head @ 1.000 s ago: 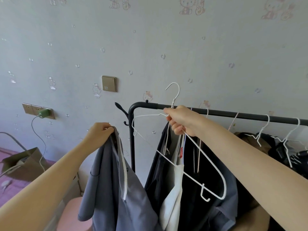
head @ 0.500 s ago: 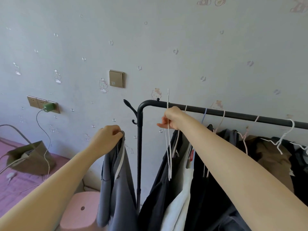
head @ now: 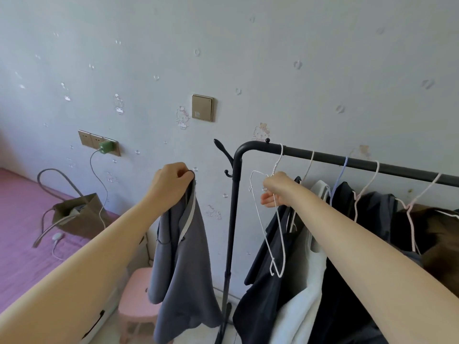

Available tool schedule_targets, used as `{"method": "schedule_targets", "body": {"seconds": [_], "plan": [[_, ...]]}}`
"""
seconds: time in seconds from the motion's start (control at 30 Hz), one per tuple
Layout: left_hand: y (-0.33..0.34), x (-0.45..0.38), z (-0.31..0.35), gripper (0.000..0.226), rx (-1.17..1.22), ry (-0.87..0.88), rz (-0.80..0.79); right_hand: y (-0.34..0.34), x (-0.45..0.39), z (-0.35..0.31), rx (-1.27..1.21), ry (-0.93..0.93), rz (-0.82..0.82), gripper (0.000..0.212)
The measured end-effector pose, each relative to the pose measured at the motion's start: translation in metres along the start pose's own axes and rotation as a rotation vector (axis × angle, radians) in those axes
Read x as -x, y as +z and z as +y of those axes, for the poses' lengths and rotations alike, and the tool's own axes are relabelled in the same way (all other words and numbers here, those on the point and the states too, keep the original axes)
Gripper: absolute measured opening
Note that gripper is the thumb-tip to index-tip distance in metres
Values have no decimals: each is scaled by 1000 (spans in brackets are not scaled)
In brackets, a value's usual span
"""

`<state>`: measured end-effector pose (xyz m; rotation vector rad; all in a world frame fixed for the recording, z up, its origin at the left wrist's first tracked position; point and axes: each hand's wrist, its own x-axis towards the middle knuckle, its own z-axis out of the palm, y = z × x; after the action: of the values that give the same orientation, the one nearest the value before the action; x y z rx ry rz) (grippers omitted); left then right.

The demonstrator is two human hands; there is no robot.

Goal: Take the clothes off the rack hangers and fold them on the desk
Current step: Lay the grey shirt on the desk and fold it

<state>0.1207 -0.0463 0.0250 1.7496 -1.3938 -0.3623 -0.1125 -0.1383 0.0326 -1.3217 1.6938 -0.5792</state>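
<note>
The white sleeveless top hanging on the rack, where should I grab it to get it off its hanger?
Judging by its pose, pinch the white sleeveless top at the shoulder strap near the black metal rack rail, coming from the front. It hangs squeezed between dark garments, so only its front edge and upper strap are reachable.
</note>
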Motion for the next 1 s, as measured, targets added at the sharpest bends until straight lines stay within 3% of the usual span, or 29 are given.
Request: {"method": "schedule_targets", "body": {"seconds": [0.07,0.17,0.23,0.3,0.4,0.5,0.6,0.7,1.0], "plan": [[-5,-2,3,23,17,-13,32,-2,6,-1,178,-73,68,28],[-16,-3,6,25,19,-40,86,5,27,-8,504,-290,195,6],[-25,-3,8,27,37,-57,123,14,40,-13,599,-388,223,4],[-35,-3,13,27,67,-63,162,28,49,-17,598,-460,255,16],[-52,-5,22,20,102,-68,220,53,72,-21,532,-583,122,13],[-72,-3,30,18,115,-69,281,85,106,-22,471,-660,-176,24],[-86,3,40,30,124,-70,335,116,131,-16,429,-681,-420,19],[-98,8,50,35,136,-63,344,141,130,-10,507,-664,-452,14],[-123,46,79,33,100,-28,408,154,115,5,446,-628,-475,43]]}}
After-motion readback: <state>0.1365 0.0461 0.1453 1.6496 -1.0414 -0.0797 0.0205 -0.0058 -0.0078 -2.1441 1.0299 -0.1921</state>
